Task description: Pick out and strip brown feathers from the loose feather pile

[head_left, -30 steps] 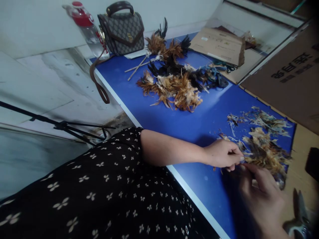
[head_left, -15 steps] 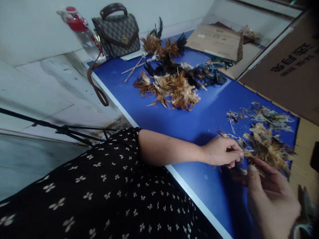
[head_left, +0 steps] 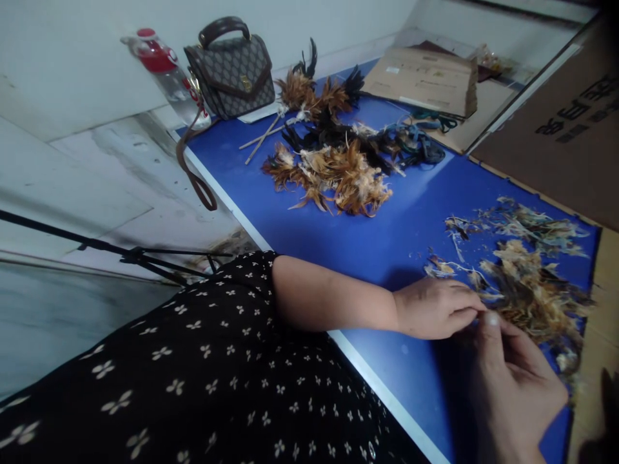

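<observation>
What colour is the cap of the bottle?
Red; the bottle cap shows in the head view.

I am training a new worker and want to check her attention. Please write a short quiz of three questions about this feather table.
1. True or false: the left hand and right hand meet at the loose feather pile.
2. What stands beside the handbag? A) water bottle B) kettle C) lamp
3. What colour is the table?

Key: 1 true; 2 A; 3 blue.
</observation>
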Tool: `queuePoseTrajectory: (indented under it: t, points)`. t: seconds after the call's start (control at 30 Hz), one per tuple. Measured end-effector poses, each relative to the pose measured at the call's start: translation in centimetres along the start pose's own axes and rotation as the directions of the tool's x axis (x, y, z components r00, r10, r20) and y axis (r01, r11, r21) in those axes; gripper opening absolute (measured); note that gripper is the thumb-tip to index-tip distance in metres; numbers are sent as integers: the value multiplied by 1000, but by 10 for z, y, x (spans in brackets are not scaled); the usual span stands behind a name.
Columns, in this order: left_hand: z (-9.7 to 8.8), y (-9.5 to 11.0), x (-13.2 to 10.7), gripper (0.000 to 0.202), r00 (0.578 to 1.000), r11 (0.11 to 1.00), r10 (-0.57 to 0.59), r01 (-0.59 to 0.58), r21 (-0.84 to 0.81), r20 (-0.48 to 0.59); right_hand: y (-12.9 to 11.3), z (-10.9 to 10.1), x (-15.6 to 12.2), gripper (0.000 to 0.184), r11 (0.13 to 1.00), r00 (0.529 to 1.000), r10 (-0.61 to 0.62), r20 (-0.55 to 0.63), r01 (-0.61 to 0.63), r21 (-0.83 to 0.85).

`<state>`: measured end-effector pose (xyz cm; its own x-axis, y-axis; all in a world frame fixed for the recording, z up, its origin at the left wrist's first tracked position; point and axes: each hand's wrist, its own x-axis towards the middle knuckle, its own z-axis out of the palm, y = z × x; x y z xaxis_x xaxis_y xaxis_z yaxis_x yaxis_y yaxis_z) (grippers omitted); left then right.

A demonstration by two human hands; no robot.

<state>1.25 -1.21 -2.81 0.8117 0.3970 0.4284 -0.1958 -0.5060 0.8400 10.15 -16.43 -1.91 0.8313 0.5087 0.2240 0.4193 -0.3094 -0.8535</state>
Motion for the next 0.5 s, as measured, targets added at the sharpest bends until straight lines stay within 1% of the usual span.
queuePoseTrajectory:
  t: [0.1, 0.17, 0.2, 0.27, 0.3, 0.33, 0.4, 0.43, 0.47, 0.5]
  points:
    - [-1, 3, -1, 28, 997, 998, 52, -53, 18, 64, 3, -3, 3, 51, 998, 997, 54, -47, -53, 20]
    - [-4, 7, -1, 31, 998, 998, 40, -38, -43, 55, 4, -7, 5, 51, 996, 996, 79, -46, -77, 41]
    - [-4, 7, -1, 37, 999, 995, 14, -10, -98, 31, 4, -9, 5, 51, 995, 995, 89, -43, -87, 54]
    - [-5, 6, 2, 47, 996, 970, -85, 77, -230, -26, 2, -14, 5, 50, 991, 994, 108, -30, -105, 83]
    - [-6, 3, 4, 46, 989, 949, -145, 126, -290, -42, 1, -17, 4, 49, 988, 993, 119, -18, -117, 97]
    - [-6, -1, 7, 40, 978, 922, -206, 179, -344, -42, -1, -19, 3, 48, 986, 991, 131, -6, -130, 108]
    - [-7, -8, 13, 24, 953, 869, -303, 277, -410, 3, -3, -23, 2, 49, 979, 987, 159, 12, -159, 125]
    - [-8, -11, 15, 24, 945, 844, -325, 308, -438, 37, -4, -25, 2, 50, 975, 985, 173, 19, -174, 135]
    - [-10, -13, 17, 27, 946, 829, -314, 312, -464, 75, -4, -26, 2, 51, 971, 982, 186, 28, -188, 147]
    - [-13, -14, 18, 27, 955, 825, -272, 294, -483, 116, -4, -27, 3, 52, 967, 980, 197, 39, -201, 158]
